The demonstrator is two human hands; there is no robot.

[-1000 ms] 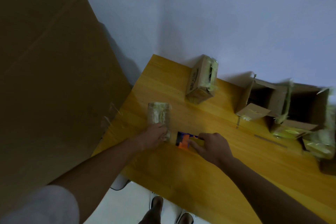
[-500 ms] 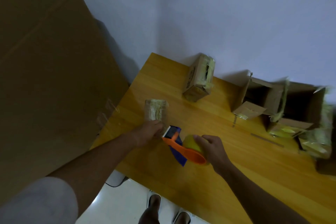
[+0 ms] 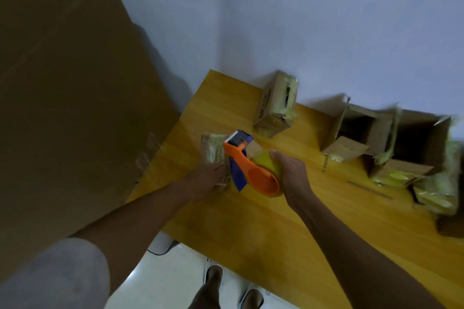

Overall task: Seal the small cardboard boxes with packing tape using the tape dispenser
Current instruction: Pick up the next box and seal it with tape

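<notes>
The orange tape dispenser is gripped by the right hand, fingers curled round its yellow tape roll. Its blade end is pointed up-left, over the small taped box just to the left. That box is pressed to the wooden table by the left hand; its finger curl cannot be told.

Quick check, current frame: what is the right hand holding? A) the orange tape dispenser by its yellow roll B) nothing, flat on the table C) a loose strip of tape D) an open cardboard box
A: the right hand wraps its fingers round the yellow roll end of the orange tape dispenser, lifted beside the small taped box that the left hand steadies.
</notes>
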